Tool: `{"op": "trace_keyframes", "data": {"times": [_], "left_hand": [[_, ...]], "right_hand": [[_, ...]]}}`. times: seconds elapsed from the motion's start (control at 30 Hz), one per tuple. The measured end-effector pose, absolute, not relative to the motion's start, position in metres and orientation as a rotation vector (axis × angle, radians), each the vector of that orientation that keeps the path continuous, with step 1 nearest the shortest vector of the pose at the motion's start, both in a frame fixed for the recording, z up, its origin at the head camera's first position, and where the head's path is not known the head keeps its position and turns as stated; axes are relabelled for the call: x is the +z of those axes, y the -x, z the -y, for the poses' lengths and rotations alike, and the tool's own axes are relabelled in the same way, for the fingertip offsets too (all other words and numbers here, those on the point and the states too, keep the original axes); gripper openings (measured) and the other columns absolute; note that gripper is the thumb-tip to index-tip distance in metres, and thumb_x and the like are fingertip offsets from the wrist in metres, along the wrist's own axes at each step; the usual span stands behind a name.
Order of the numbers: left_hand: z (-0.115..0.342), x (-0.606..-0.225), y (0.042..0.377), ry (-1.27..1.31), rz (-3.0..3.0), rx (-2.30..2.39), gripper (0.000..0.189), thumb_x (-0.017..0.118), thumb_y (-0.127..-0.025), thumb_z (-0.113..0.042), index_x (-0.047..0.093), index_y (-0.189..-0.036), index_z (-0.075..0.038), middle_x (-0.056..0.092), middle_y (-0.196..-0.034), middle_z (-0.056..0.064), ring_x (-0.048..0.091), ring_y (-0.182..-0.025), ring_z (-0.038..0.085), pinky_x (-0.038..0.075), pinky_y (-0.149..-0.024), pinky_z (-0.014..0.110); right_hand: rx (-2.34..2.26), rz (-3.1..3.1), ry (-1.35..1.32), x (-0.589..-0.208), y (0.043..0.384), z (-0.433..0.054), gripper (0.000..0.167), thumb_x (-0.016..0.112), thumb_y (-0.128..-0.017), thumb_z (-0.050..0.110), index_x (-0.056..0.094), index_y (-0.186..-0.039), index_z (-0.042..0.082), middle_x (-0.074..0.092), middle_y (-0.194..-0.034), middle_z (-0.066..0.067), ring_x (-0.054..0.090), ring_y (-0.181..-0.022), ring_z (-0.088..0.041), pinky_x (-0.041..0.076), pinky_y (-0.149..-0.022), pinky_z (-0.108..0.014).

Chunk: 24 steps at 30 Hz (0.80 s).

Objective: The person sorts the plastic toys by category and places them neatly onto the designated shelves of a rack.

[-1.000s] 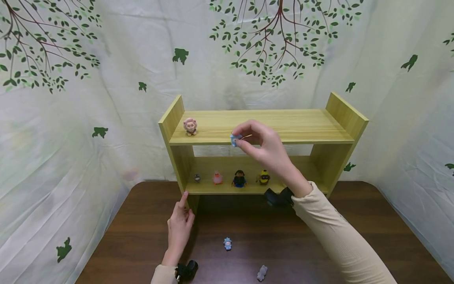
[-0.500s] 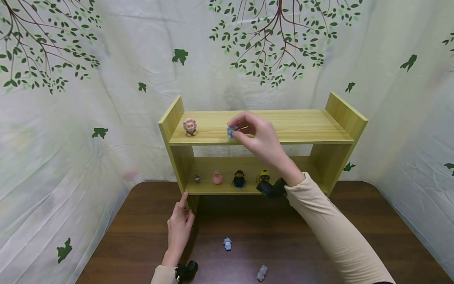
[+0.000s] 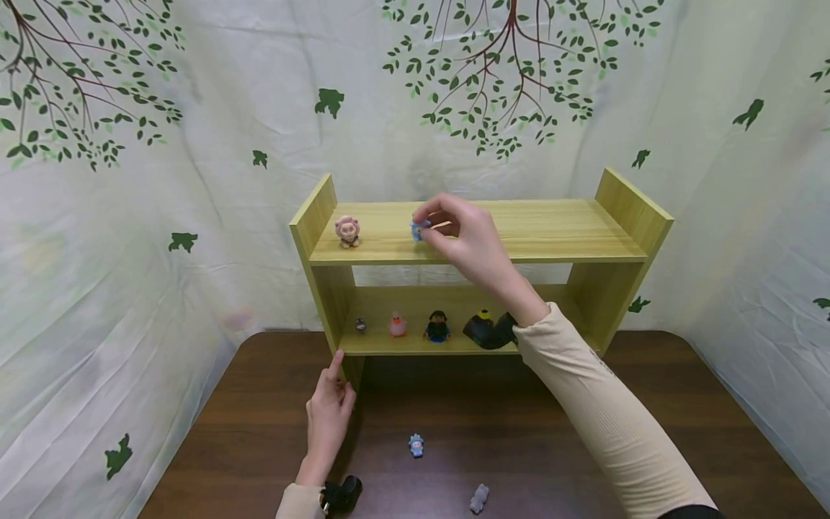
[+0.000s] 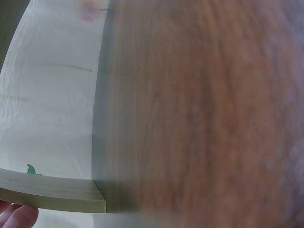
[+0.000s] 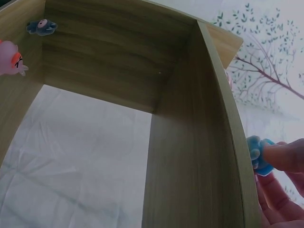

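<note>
A small blue figurine (image 3: 418,229) is pinched between the thumb and fingertips of my right hand (image 3: 468,234), at the upper board of the wooden shelf (image 3: 551,231). In the right wrist view the blue figurine (image 5: 259,154) is right at that board; whether its base touches, I cannot tell. Left of it on the same board stands a pink figurine (image 3: 348,231). My left hand (image 3: 328,417) rests at the shelf's lower left side, index finger extended onto the front corner. The left wrist view shows only some fingertips (image 4: 23,216) against the wooden panel (image 4: 57,192).
Along the lower board stand a small grey figurine (image 3: 360,325), a pink one (image 3: 398,325), a dark-haired one (image 3: 437,327) and a yellow one (image 3: 483,315), mostly hidden by the black wrist camera (image 3: 489,331). A light-blue figurine (image 3: 416,445) and a grey one (image 3: 479,499) lie on the table (image 3: 551,447).
My right hand has carried the blue figurine from the front edge of the upper board back and slightly left over it. The left hand stays where it was.
</note>
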<state>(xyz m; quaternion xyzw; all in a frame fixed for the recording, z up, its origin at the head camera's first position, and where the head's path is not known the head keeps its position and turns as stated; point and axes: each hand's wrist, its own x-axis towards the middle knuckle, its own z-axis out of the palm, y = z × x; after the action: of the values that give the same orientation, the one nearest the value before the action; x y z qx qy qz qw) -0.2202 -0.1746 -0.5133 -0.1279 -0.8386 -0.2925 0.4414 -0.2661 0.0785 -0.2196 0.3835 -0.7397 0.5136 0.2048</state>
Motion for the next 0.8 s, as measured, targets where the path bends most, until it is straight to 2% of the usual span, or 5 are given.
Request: {"op": "trace_keyframes", "data": {"times": [0.43,0.8], "left_hand": [[0.175,-0.514,0.221,0.314,2.073,-0.732,0.085,0.063,-0.074,0.019,0.036,-0.145,-0.019,0.042,-0.077,0.004,0.03,-0.057,0.005,0.032,-0.047,0.025],[0.175,-0.514,0.223,0.316,2.055,-0.718,0.084,0.062,-0.073,0.018,0.037,-0.144,-0.019,0.044,-0.077,0.004,0.034,-0.058,0.007,0.035,-0.047,0.027]], "right_hand": [[1.371,2.124,-1.044,-0.216,0.276,-0.07,0.009,0.061,-0.088,-0.006,0.064,-0.096,-0.001,0.064,-0.097,-0.009,0.063,-0.089,-0.017,0.051,-0.077,-0.025],[1.309,2.164,-1.046,-0.217,0.281,-0.065,0.009,0.062,-0.086,-0.008,0.064,-0.094,-0.002,0.063,-0.096,-0.011,0.064,-0.091,-0.02,0.051,-0.077,-0.023]]}}
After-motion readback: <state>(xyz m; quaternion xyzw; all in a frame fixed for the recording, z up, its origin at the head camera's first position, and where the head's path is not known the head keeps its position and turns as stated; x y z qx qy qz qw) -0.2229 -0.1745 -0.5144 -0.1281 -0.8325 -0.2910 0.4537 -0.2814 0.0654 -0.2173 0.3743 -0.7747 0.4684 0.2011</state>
